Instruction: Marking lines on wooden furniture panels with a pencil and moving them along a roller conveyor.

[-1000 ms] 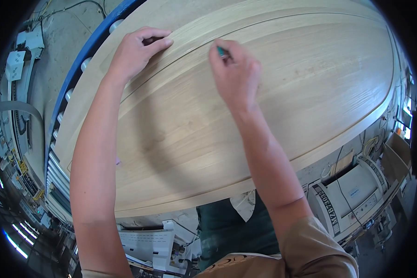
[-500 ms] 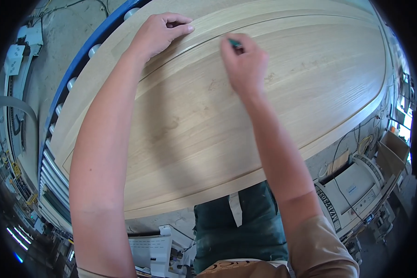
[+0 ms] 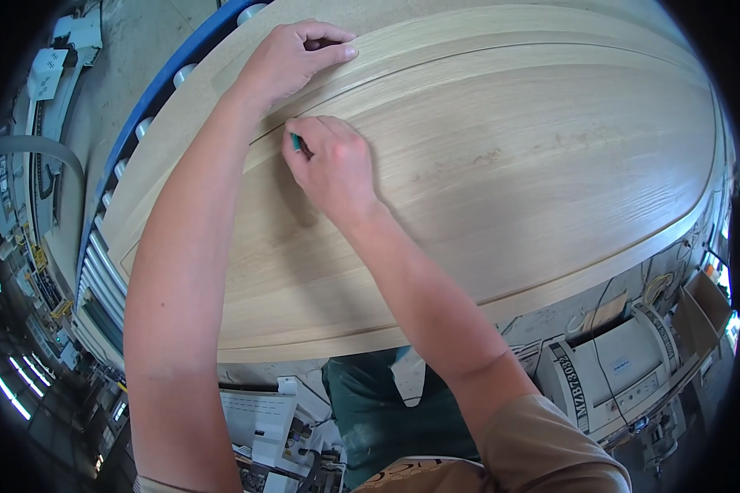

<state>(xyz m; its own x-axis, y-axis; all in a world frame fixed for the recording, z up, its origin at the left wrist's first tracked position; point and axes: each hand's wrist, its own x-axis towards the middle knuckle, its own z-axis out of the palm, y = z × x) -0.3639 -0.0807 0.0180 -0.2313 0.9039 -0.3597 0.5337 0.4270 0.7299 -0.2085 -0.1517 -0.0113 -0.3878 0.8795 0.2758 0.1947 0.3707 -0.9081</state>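
Note:
A large light wood-grain panel (image 3: 534,205) lies flat in front of me, a thin groove running along its far side. My left hand (image 3: 292,64) rests on the panel's far left part, beyond the groove, its thumb and fingers apart and nothing visible between them. Closer to me, my right hand (image 3: 334,164) is closed around a small green object (image 3: 296,142), just on the near side of the groove. Only a green bit of it shows at the fingertips; the fingers hide the rest, so its kind is unclear. Faint brownish smudges mark the panel's surface.
Under the panel's left side runs a roller conveyor with a blue rail (image 3: 144,111) and metal rollers (image 3: 107,261). A pale machine (image 3: 612,374) with cables stands at the lower right. Another white unit (image 3: 263,419) sits below the panel's near edge. A cardboard box (image 3: 703,308) is at the right.
My right hand has moved left and nearer to me along the groove with the green object. The left hand stays in about the same spot. The view has shifted slightly.

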